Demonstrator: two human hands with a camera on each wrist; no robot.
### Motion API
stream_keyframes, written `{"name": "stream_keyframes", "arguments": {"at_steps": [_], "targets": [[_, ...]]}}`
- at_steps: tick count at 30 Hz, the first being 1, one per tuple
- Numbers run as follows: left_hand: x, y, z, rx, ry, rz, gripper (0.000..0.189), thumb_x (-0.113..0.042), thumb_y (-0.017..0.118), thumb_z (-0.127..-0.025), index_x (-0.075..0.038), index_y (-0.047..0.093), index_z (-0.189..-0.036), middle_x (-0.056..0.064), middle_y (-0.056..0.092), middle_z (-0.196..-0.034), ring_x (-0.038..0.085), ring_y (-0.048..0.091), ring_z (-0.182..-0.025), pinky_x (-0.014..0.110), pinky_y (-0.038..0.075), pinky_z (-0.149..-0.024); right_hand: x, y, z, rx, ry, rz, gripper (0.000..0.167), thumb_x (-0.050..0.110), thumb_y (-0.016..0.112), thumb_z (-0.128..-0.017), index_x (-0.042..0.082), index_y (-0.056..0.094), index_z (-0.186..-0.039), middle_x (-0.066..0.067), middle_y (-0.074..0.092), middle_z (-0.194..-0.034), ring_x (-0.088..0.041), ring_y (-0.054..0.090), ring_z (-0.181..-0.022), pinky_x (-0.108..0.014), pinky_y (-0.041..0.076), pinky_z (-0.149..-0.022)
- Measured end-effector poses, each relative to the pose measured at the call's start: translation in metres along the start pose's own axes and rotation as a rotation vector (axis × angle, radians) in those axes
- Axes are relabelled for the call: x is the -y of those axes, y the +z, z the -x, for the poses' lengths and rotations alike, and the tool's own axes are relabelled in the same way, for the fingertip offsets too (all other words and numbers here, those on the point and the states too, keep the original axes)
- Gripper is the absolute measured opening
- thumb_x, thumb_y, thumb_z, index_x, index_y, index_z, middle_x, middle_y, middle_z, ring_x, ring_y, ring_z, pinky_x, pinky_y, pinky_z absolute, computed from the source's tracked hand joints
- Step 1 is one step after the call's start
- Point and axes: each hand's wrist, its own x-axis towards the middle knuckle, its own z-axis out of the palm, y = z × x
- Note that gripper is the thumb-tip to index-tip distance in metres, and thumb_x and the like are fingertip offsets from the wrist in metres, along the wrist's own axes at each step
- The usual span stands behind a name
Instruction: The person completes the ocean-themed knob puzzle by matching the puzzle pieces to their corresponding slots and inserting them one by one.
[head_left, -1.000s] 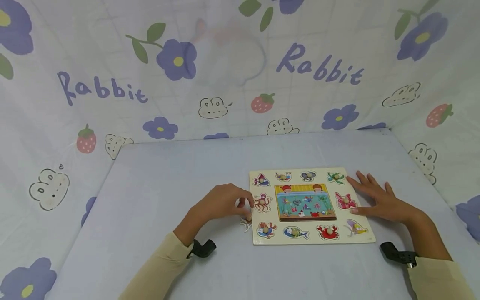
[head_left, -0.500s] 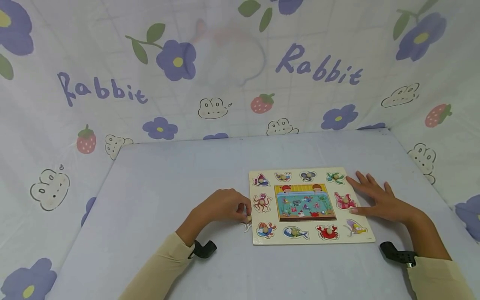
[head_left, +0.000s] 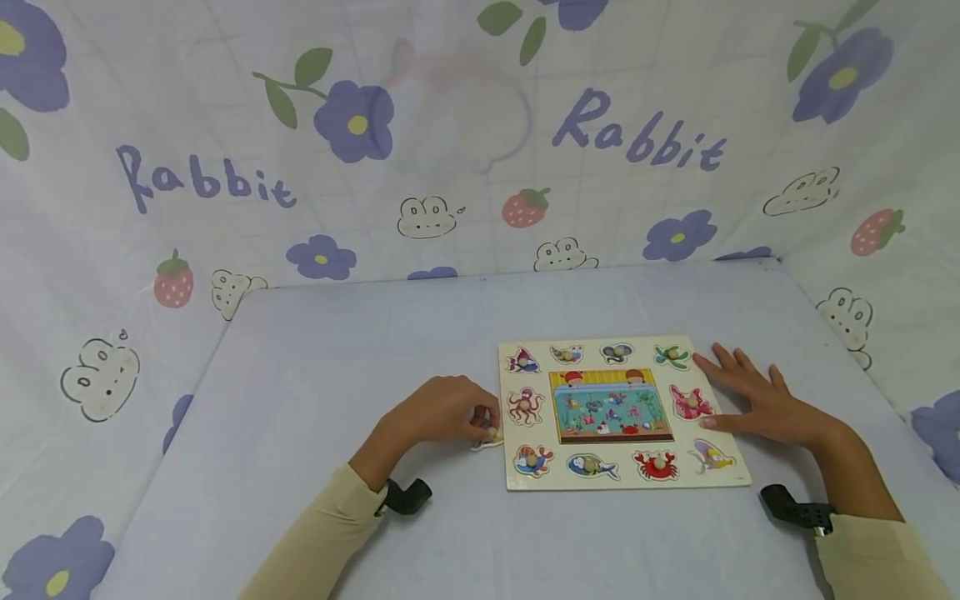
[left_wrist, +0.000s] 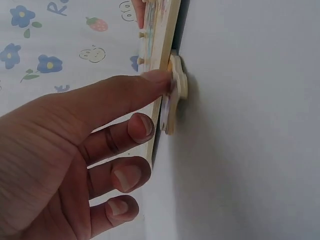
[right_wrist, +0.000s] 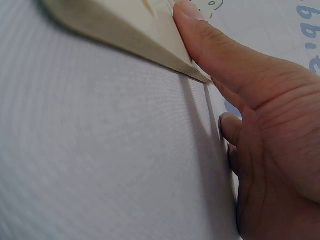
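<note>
A wooden peg puzzle board lies on the table, with knobbed sea creature pieces around a printed aquarium picture. At its left edge my left hand pinches a small loose puzzle piece, mostly covered by the fingers in the head view. From the left wrist, the thumb presses on this piece, which sits low beside the board's side. My right hand is spread at the board's right edge, its thumb on the surface. In the lower right corner, a yellow creature picture shows no knob.
A pale cloth covers the table. Behind it hangs a curtain printed with flowers, strawberries and rabbits. Black wrist mounts are strapped beside both sleeves.
My left hand has lowered slightly and closed its fingertips on the puzzle piece. The piece has turned and shifted slightly left beside the board. My right hand and the board stay put.
</note>
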Motion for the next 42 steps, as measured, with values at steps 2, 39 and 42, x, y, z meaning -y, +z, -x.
{"name": "stream_keyframes", "arguments": {"at_steps": [2, 39, 42], "targets": [[0.001, -0.003, 0.002, -0.001, -0.012, 0.006, 0.007, -0.025, 0.079, -0.090, -0.026, 0.073, -0.092, -0.015, 0.058, -0.071, 0.005, 0.052, -0.069, 0.025, 0.043, -0.064, 0.001, 0.000, 0.000, 0.003, 0.000, -0.003, 0.102, 0.046, 0.077, -0.085, 0.020, 0.017, -0.163, -0.024, -0.003, -0.167, -0.048, -0.017, -0.150, -0.070, -0.023, -0.106], [0.017, -0.011, 0.002, -0.043, -0.021, 0.098, 0.010, -0.033, 0.079, -0.089, -0.028, 0.071, -0.092, -0.016, 0.061, -0.075, 0.006, 0.053, -0.070, 0.026, 0.044, -0.064, 0.000, -0.003, -0.001, 0.003, 0.014, 0.000, 0.103, 0.048, 0.077, -0.084, 0.023, 0.017, -0.163, -0.023, -0.003, -0.167, -0.047, -0.018, -0.150, -0.068, -0.024, -0.106], [0.014, -0.007, 0.000, -0.033, -0.010, 0.098, 0.011, -0.034, 0.080, -0.088, -0.030, 0.070, -0.091, -0.017, 0.060, -0.073, 0.005, 0.053, -0.069, 0.024, 0.043, -0.063, -0.002, 0.001, 0.002, -0.004, 0.010, -0.005, 0.103, 0.049, 0.077, -0.084, 0.023, 0.018, -0.163, -0.024, -0.002, -0.167, -0.048, -0.017, -0.150, -0.069, -0.024, -0.106]]}}
